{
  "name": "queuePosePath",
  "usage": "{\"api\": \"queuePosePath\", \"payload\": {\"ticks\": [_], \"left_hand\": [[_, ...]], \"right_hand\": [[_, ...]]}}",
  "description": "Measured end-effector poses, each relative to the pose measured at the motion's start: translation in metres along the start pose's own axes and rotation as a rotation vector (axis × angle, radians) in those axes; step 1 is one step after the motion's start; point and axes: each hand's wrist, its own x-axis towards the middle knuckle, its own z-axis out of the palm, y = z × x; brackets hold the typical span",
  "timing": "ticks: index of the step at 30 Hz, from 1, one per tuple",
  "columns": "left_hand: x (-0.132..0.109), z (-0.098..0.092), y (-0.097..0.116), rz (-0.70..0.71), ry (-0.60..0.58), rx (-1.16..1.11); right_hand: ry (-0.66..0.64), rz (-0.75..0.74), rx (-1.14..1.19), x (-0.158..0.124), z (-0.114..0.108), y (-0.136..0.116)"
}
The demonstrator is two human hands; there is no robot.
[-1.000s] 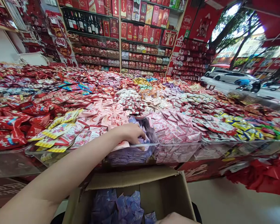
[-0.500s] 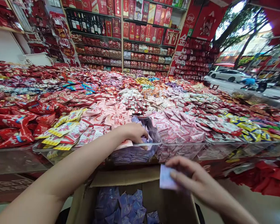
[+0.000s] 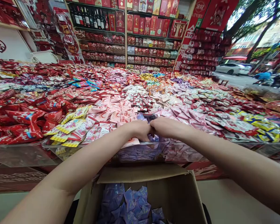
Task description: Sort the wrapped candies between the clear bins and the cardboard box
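A clear plastic bin of flat purple candy packets (image 3: 137,153) stands at the front of the display, straight ahead of me. My left hand (image 3: 142,130) reaches into it from the left, its fingers bent down among the packets. From the right, my right hand (image 3: 162,127) meets it, closed, knuckles up, with the fingertips hidden behind the left hand. What either hand grips is out of sight. Below, an open cardboard box (image 3: 175,199) contains more purple candy packets (image 3: 135,202), heaped toward its left side.
Pink packets (image 3: 191,116) fill the bin to the right; yellow-and-pink packets (image 3: 71,127) lie to the left, with red packets (image 3: 25,124) beyond. Clear bin rims (image 3: 21,145) line the front edge. Behind are stocked shelves (image 3: 102,46); a white car (image 3: 233,68) stands outside.
My right hand has moved up and left from above the box to the bin, and the pale purple packet it carried is now hidden. The view has shifted slightly; my left hand stays in the bin.
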Motion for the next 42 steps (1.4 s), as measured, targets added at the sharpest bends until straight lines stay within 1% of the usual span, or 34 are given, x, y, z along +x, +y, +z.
{"api": "queuePosePath", "payload": {"ticks": [3,5,8,10,14,15,19,23,27,29,30,31,32,34,35,36,37,38,39,40,41,42], "left_hand": [[0.002,0.001,0.0,0.06,-0.011,0.08],[0.002,0.0,0.001,0.062,-0.021,0.121],[0.001,-0.002,0.004,0.061,-0.055,0.146],[-0.001,-0.004,0.006,0.06,-0.075,0.13],[-0.001,-0.004,0.005,0.064,-0.08,0.084],[-0.001,-0.004,0.004,0.067,-0.076,0.084],[0.0,-0.002,0.002,0.085,-0.078,0.084],[0.0,-0.004,0.004,0.073,-0.104,0.066],[-0.001,-0.005,0.004,0.081,-0.112,0.088],[-0.001,-0.004,0.004,0.093,-0.114,0.089],[0.0,-0.003,0.004,0.101,-0.114,0.081],[0.0,-0.003,0.003,0.112,-0.112,0.07],[0.0,-0.002,0.003,0.121,-0.105,0.059],[0.0,-0.001,0.002,0.123,-0.093,0.046],[0.001,0.0,0.002,0.119,-0.091,0.043],[0.001,0.0,0.001,0.115,-0.09,0.04],[0.001,0.001,0.001,0.111,-0.092,0.036],[0.001,0.001,0.001,0.108,-0.094,0.032],[0.001,0.001,0.001,0.107,-0.096,0.026],[0.001,0.001,0.001,0.106,-0.096,0.021],[0.001,0.001,0.001,0.105,-0.096,0.02],[0.002,0.001,0.001,0.104,-0.098,0.021]], "right_hand": [[-0.025,-0.029,-0.098,0.001,0.006,-0.002],[-0.04,-0.048,-0.134,0.001,0.01,-0.002],[-0.03,-0.008,-0.127,0.001,0.012,-0.002],[-0.052,0.027,-0.106,0.0,0.009,-0.003],[-0.242,0.023,-0.092,0.0,-0.003,-0.005],[-0.273,0.02,-0.094,0.0,-0.006,-0.005],[-0.29,-0.007,-0.093,0.003,-0.013,-0.002],[-0.316,-0.046,-0.036,0.005,-0.014,0.001],[-0.286,0.02,0.011,0.008,-0.009,-0.004],[-0.277,0.032,0.008,0.007,-0.011,-0.006],[-0.251,0.03,0.004,0.004,-0.014,-0.005],[-0.197,0.024,0.009,-0.002,-0.018,-0.003],[-0.111,0.018,0.03,-0.011,-0.022,-0.001],[0.072,0.005,0.15,-0.037,-0.026,0.003],[0.121,-0.011,0.25,-0.053,-0.023,0.004],[0.109,-0.037,0.374,-0.069,-0.014,0.003],[0.026,-0.085,0.512,-0.084,0.001,0.0],[-0.09,-0.146,0.656,-0.096,0.022,-0.007],[-0.194,-0.177,0.781,-0.106,0.048,-0.016],[-0.302,-0.174,0.885,-0.111,0.078,-0.028],[-0.377,-0.128,0.961,-0.113,0.11,-0.041],[-0.378,-0.056,1.02,-0.113,0.141,-0.055]]}}
